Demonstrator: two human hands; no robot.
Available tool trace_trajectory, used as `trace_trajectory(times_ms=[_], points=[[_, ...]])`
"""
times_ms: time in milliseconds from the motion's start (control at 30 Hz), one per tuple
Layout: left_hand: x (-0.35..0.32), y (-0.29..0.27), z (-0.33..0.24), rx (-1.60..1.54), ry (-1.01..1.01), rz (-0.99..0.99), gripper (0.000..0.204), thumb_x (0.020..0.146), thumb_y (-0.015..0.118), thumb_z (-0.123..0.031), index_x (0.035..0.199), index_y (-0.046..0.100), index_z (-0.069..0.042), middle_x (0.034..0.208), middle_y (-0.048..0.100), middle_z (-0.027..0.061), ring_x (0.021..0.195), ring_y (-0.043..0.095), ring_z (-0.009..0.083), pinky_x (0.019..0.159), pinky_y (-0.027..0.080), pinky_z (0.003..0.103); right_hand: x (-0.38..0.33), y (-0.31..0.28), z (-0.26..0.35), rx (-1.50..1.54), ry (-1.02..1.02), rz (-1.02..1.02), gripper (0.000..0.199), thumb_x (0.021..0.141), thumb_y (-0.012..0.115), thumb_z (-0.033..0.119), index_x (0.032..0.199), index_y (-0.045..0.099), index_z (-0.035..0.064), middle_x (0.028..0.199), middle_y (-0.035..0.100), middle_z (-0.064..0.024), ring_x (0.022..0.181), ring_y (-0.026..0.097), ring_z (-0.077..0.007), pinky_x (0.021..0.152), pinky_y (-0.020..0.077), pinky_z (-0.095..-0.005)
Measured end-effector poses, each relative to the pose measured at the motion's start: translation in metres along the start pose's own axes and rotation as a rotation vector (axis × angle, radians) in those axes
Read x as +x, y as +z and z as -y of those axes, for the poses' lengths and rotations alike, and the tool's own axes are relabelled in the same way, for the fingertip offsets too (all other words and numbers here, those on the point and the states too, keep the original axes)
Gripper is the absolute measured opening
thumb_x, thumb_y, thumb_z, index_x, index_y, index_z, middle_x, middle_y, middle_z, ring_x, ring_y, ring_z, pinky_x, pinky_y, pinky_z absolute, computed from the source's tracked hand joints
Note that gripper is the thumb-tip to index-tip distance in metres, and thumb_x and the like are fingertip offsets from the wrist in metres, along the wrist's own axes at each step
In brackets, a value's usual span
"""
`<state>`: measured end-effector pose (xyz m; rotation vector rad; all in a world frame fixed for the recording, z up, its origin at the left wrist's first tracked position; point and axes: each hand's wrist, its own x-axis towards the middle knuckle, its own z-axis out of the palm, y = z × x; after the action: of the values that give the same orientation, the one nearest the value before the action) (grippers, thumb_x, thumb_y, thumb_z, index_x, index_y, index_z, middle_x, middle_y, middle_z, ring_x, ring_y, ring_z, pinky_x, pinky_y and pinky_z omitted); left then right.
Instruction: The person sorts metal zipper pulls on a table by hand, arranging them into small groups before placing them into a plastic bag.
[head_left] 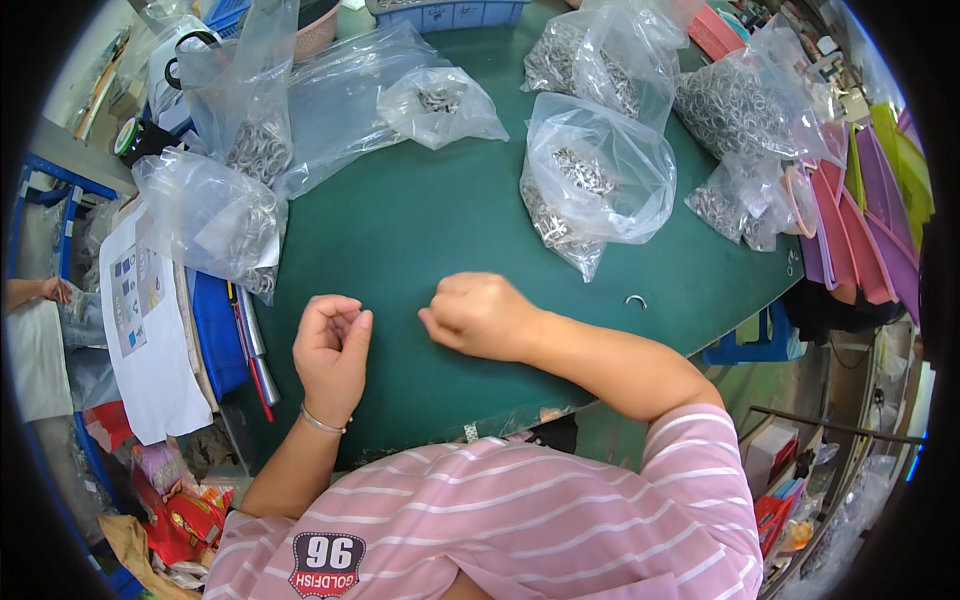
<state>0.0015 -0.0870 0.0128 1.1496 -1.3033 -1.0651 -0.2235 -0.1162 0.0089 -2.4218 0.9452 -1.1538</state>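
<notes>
Both my hands hover over the green tabletop point(400, 230), a short gap apart. My left hand point(335, 350) is closed, its fingers curled in toward the thumb; whatever is in it, if anything, is too small to see. My right hand point(482, 315) is held in a fist with the knuckles up, which hides what may be inside. Right of that fist, a small curved metal piece point(636, 299) lies on the table. Beyond it stands an opened clear plastic bag point(640, 190) holding small silvery metal parts point(585, 172).
More clear bags of metal rings sit at the far right point(735, 105) and left point(255, 230). A small bag point(440, 105) lies at the back, near a blue basket point(450, 14). Pens point(250, 345) and a printed sheet point(145, 320) line the left edge; coloured folders point(850, 215) stand at right.
</notes>
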Motion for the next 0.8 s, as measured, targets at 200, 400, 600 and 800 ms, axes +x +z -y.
trace_trajectory(times_ms=[200,400,600,800], points=[[0.005,0.009,-0.007,0.267,0.064,0.233,0.02,0.088,0.072,0.006,0.105,0.064,-0.001,0.099,0.056,0.001,0.072,0.05,0.0039,0.063,0.042,0.019,0.058,-0.128,-0.017,-0.093,0.316,-0.461,0.035,0.084,0.078,0.008,0.062,0.051,0.003,0.069,0.062,-0.0109,0.057,0.057,-0.0257,0.053,0.0469,-0.035],[0.009,0.052,-0.025,0.611,0.247,0.464,0.041,0.079,0.083,-0.007,0.114,0.063,-0.001,0.103,0.057,0.0125,0.069,0.06,0.0246,0.063,0.053,0.038,0.047,-0.144,-0.035,-0.42,0.169,-0.356,0.029,0.085,0.082,0.017,0.072,0.06,0.0014,0.071,0.062,-0.0126,0.069,0.061,-0.0306,0.062,0.0496,-0.0374],[0.019,0.064,-0.008,0.668,0.383,0.621,0.018,0.079,0.076,0.002,0.09,0.062,-0.001,0.093,0.059,0.0153,0.079,0.063,0.0369,0.069,0.053,0.044,-0.03,-0.064,0.03,-0.101,0.435,0.281,0.024,0.083,0.08,0.017,0.093,0.065,0.0019,0.092,0.063,-0.0163,0.083,0.066,-0.0354,0.071,0.055,-0.0467],[0.016,0.063,-0.017,0.583,0.293,0.687,0.015,0.081,0.076,0.002,0.088,0.064,0.0,0.083,0.062,0.0142,0.071,0.064,0.0299,0.064,0.053,0.038,-0.057,-0.025,0.039,-0.19,0.367,0.18,0.011,0.079,0.067,0.007,0.083,0.058,0.0023,0.085,0.058,-0.0159,0.078,0.066,-0.035,0.065,0.057,-0.0439]])
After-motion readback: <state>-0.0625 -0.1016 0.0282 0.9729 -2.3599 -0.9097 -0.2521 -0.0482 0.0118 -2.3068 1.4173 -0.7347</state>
